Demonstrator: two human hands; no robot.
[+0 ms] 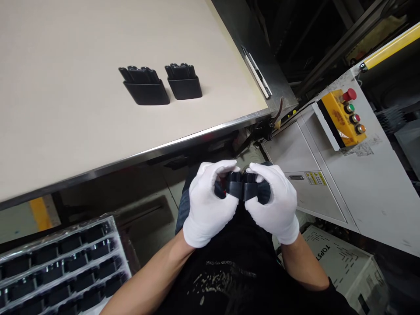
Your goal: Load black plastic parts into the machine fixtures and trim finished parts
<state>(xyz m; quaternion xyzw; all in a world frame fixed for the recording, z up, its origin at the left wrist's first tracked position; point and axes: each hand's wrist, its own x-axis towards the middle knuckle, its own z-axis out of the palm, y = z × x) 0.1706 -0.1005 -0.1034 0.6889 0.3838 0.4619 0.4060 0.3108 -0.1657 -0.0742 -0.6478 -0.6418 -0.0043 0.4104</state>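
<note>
My left hand (211, 201), in a white glove, pinches a black plastic part (234, 186) between thumb and fingers. In a matching glove, my right hand (274, 201) grips a second black part (250, 187). The two parts are held upright side by side in front of my body, their near edges close together or touching. On the beige table stand two more black parts, a wider-looking one (147, 92) on the left and another (184, 86) beside it, each with a row of short prongs on top.
The table's metal edge (183, 141) runs beyond my hands. At lower left is a tray (120, 245) of black parts. A white-and-black tool (257, 74) lies at the table's right edge. On the right, a grey cabinet (370, 188) carries a yellow button box (343, 118); a box (348, 262) sits below.
</note>
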